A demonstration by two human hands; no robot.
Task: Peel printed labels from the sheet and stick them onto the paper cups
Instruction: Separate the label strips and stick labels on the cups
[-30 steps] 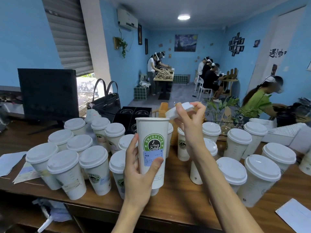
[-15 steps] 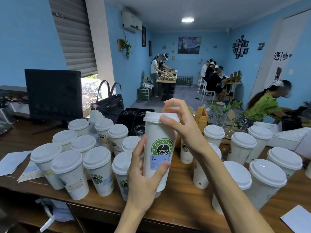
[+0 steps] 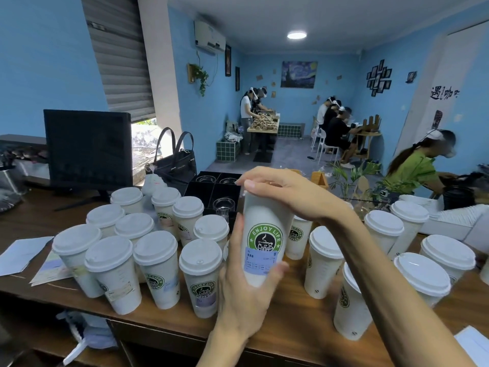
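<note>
A tall white paper cup with a green coffee logo and a blue printed label is held up above the wooden counter. My left hand grips its lower part, thumb on the label's right edge. My right hand lies over the cup's top, fingers curled down over the white lid, which is mostly hidden under it. Several lidded cups stand to the left, some with labels. More lidded cups stand to the right.
Label sheets and white paper lie at the counter's left. A dark monitor, a black handbag and black trays with glasses stand behind. A paper corner lies at the lower right. People work in the room beyond.
My right hand brought a white lid onto the open cup and now covers its top. My left hand kept its grip on the cup.
</note>
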